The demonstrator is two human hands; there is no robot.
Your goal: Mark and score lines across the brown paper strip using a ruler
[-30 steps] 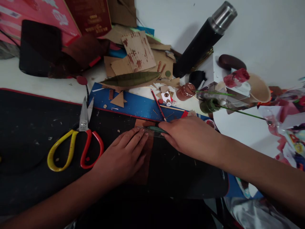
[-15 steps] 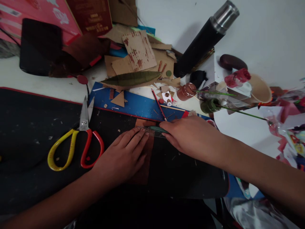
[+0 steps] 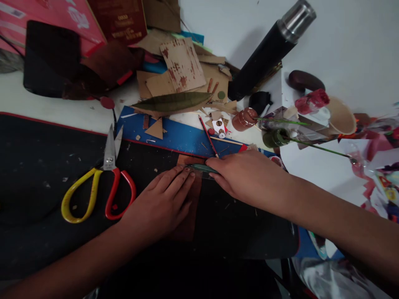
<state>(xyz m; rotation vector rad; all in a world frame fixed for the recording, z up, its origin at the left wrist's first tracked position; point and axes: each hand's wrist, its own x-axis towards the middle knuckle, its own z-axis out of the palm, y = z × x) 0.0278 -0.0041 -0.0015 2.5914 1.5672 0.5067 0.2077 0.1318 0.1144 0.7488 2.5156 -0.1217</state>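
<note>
My left hand (image 3: 162, 199) lies flat, fingers extended, over a brown strip of card (image 3: 193, 195) and the end of a clear ruler-like strip (image 3: 204, 174). My right hand (image 3: 246, 176) is closed around a slim dark green tool (image 3: 203, 167); whether it is a pen or a craft knife I cannot make out. Its narrow end points left and meets the card close to my left fingertips. Much of the card is hidden beneath my left hand. Left of that hand rest large scissors (image 3: 109, 162) with one yellow and one red handle, blades apart.
Behind my hands lie cardboard scraps (image 3: 156, 128), a pencil (image 3: 208, 136) and a long green leaf-shaped piece (image 3: 174, 102). Open paint jars (image 3: 245, 119) stand back right, near a tall black flask (image 3: 262, 58). A black phone-like slab (image 3: 50, 58) leans back left.
My right hand has shifted slightly left, bringing the green tool's tip nearer my left fingertips. My left hand stays in place.
</note>
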